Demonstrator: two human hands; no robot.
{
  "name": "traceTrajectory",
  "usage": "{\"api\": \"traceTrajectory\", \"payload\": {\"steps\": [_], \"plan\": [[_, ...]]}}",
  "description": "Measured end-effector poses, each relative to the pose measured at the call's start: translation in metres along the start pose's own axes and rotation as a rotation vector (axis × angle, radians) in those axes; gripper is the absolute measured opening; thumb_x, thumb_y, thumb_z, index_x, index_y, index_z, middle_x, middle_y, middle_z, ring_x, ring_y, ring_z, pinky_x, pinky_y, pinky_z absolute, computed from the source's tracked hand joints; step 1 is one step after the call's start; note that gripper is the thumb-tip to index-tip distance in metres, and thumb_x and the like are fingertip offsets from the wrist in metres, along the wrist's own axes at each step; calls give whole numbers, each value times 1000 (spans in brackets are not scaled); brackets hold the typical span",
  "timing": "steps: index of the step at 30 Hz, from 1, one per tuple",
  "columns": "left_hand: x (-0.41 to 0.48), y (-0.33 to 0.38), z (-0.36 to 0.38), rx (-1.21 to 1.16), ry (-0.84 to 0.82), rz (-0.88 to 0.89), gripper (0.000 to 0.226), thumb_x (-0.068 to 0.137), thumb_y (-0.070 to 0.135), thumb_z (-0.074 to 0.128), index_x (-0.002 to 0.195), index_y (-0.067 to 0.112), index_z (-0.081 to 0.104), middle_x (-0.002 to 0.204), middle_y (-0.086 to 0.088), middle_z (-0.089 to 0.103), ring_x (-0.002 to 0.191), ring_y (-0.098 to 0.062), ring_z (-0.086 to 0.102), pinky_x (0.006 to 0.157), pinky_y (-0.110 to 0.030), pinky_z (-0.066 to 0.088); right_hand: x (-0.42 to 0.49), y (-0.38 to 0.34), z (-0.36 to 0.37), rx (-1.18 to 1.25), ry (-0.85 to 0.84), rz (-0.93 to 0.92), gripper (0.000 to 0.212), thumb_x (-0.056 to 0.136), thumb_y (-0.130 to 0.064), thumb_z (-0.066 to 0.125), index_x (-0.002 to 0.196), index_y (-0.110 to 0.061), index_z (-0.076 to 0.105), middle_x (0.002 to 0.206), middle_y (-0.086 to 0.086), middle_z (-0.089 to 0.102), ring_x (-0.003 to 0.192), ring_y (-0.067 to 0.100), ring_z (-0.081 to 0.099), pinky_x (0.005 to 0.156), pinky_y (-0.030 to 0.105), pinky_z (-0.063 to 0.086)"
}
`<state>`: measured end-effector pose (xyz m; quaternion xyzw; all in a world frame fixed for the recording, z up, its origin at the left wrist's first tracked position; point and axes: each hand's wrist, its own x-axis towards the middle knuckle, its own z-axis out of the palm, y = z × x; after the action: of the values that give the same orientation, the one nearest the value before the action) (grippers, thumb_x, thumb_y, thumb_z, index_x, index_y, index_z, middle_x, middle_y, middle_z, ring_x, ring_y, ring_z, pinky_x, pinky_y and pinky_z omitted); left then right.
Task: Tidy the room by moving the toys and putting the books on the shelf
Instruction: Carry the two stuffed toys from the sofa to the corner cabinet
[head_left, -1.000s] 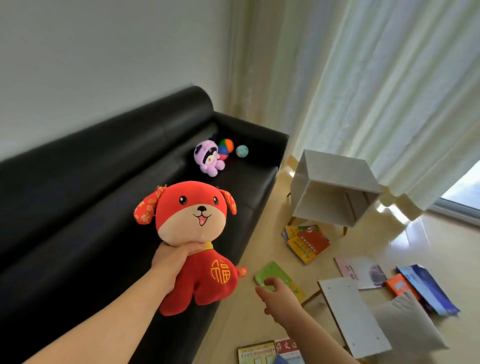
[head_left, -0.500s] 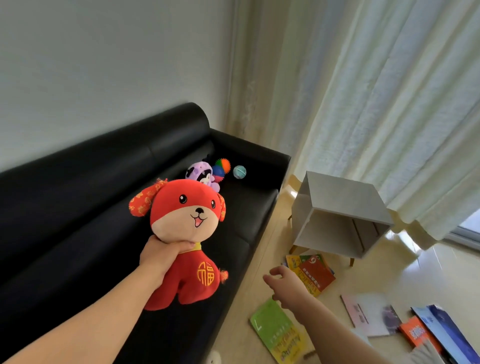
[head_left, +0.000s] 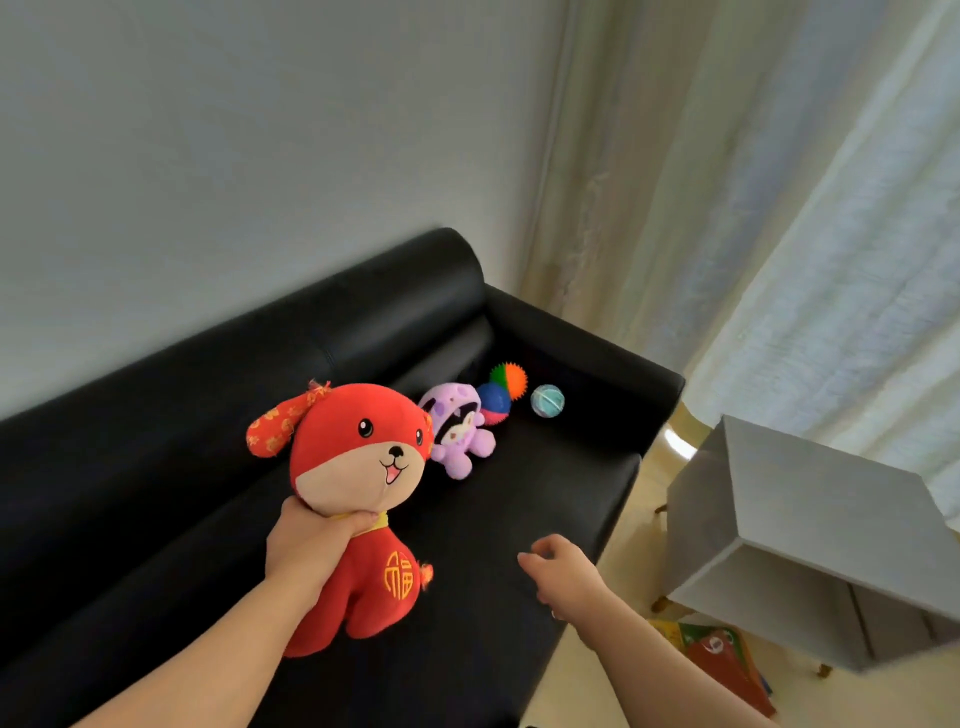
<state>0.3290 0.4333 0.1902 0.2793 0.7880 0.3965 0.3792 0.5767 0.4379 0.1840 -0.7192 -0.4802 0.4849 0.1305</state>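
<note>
So your left hand (head_left: 311, 540) squeezes the red dog (head_left: 358, 499) by its neck to stand it on the black sofa (head_left: 545, 493), with the purple toy (head_left: 457, 431) at two o'clock, while your right hand (head_left: 563, 569) hangs loosely curled and empty.

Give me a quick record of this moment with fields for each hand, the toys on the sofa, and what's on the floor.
left hand: left hand has its grip closed around the neck of the red plush dog, held upright over the black sofa
right hand: right hand empty, fingers loosely curled, above the sofa seat
toys on sofa: purple plush, multicoloured ball, spiky ball, teal ball
floor: grey cabinet; books beside it
</note>
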Motion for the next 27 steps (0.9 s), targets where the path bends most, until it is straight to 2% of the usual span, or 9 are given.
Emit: {"api": "traceTrajectory", "payload": {"steps": [3,7,9,13,15,17,20,24,27], "plan": [[37,15,12,9,46,-29,71,61,28,85,118,8,49,114,-12,60,106,-31,56,80,-34,43,57,-32,-10,-29,-47,-19,31,91,-31,52,117,-17,49,78,-5,49,64,11,49,51,20,34],[87,36,45,-45,115,-85,69,63,24,85,119,9,49,112,-8,59,106,-29,56,80,-32,42,140,-72,-21,-97,-136,-47,35,92,-30,52,123,-14,47,78,-3,50,61,9,48,52,19,36],[115,44,65,-71,146,-149,70,63,23,85,122,10,49,112,-7,59,106,-27,56,81,-32,41,184,-93,-25,-180,-201,-58,35,93,-29,52,124,-14,48,88,-1,53,69,12,51,59,22,40],[151,50,88,-100,182,-231,65,60,24,86,115,15,52,103,-1,58,97,-22,55,79,-32,41,243,-126,-24,-346,-264,-168,31,94,-23,48,122,-10,50,101,4,54,90,19,54,77,29,43],[175,47,100,-97,219,-270,65,60,24,86,114,16,51,102,0,56,94,-20,53,78,-32,40,285,-141,-13,-461,-295,-225,37,94,-21,46,130,-12,46,119,8,54,106,24,54,87,32,44],[195,41,107,-87,241,-293,67,60,22,86,117,16,50,102,1,55,96,-22,54,78,-32,39,317,-153,5,-573,-309,-299,45,94,-21,44,139,-16,39,139,9,42,125,27,43,98,35,41],[220,27,113,-52,251,-334,73,61,22,86,123,16,48,107,1,55,106,-26,54,79,-34,39,347,-168,30,-820,-279,-496,52,94,-23,42,144,-25,29,154,5,21,139,29,23,109,40,28],[244,13,124,-14,213,-373,73,59,20,87,122,19,49,104,4,55,98,-20,53,78,-33,41,385,-175,58,-1056,-328,-684,57,95,-26,42,147,-26,19,158,1,4,145,29,3,115,46,14],[253,7,132,9,191,-402,70,60,18,87,118,22,49,101,4,56,97,-19,54,77,-32,42,408,-171,70,-1224,-403,-720,68,92,-24,49,149,-29,12,158,0,4,145,32,-4,115,51,9]]}}
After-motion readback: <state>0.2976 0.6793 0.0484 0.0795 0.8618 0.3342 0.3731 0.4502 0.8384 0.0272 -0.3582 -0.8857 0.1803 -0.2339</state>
